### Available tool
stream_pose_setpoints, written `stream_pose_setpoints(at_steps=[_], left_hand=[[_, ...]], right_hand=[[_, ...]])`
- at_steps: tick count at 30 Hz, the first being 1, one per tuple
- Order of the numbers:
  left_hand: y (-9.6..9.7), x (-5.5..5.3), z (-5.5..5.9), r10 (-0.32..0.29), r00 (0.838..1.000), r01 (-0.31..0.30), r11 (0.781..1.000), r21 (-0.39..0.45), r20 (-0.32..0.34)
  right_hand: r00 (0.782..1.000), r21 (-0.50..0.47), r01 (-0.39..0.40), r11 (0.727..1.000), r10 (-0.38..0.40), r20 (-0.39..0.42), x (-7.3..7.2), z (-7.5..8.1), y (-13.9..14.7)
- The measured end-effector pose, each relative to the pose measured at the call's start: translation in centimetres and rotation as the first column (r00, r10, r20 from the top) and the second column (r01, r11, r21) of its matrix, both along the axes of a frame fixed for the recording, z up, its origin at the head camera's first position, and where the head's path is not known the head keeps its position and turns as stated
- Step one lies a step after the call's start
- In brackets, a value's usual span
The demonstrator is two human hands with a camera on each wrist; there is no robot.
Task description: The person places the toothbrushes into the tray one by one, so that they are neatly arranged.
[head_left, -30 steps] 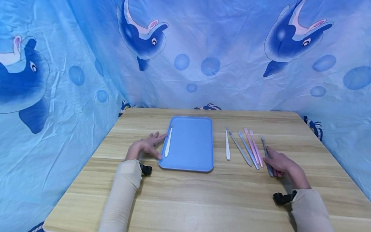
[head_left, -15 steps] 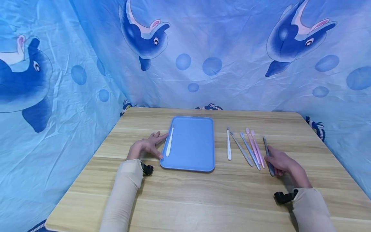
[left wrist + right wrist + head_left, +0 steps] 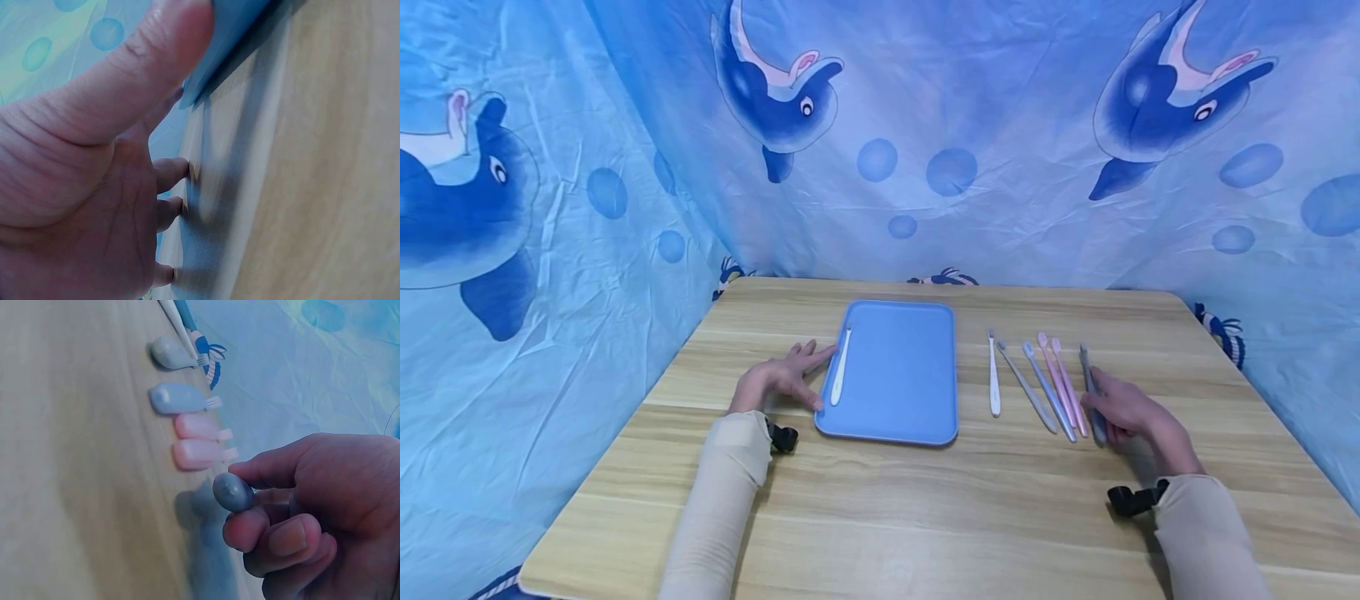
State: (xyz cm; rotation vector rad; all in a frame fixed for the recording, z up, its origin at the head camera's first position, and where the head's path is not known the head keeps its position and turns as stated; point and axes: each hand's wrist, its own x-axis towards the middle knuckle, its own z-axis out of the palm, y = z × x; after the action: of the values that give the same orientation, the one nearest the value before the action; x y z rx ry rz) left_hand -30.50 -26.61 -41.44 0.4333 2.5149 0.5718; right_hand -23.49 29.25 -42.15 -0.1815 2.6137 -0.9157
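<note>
My right hand (image 3: 1131,410) pinches a dark grey toothbrush (image 3: 1087,375) between thumb and curled fingers. In the right wrist view the butt of its handle (image 3: 232,492) faces the camera, lifted off the table above its shadow. My left hand (image 3: 780,377) lies at the left edge of a blue tray (image 3: 898,375), thumb and index finger touching the rim, fingers spread. Inside the tray along its left side lies a white toothbrush (image 3: 841,367). Left of my right hand lie two pink toothbrushes (image 3: 1057,379), a blue one (image 3: 1049,392), a grey one (image 3: 1027,386) and another white one (image 3: 994,375).
A wooden table (image 3: 895,517) carries everything. Behind it and to the left hangs a blue curtain (image 3: 880,108) with dolphin prints. Black camera straps (image 3: 1135,500) sit at both wrists, over beige sleeves.
My right hand has raised the dark grey toothbrush slightly and shifted it a little away from me, toward the pink ones. The left hand stays at the tray; the view has drifted slightly.
</note>
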Motion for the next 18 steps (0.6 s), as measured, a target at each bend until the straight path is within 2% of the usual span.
stream_pose_setpoints(at_steps=[10, 18], left_hand=[[0.2, -0.1, -0.3, 0.004, 1.0, -0.004, 1.0, -0.02, 0.005], [0.1, -0.1, -0.2, 0.017, 1.0, -0.017, 1.0, -0.022, 0.003]], right_hand=[[0.995, -0.019, -0.035, 0.999, 0.033, -0.09, -1.3, 1.4, -2.5], [0.995, -0.065, -0.042, 0.997, 0.036, -0.095, -2.3, 2.4, -5.5]])
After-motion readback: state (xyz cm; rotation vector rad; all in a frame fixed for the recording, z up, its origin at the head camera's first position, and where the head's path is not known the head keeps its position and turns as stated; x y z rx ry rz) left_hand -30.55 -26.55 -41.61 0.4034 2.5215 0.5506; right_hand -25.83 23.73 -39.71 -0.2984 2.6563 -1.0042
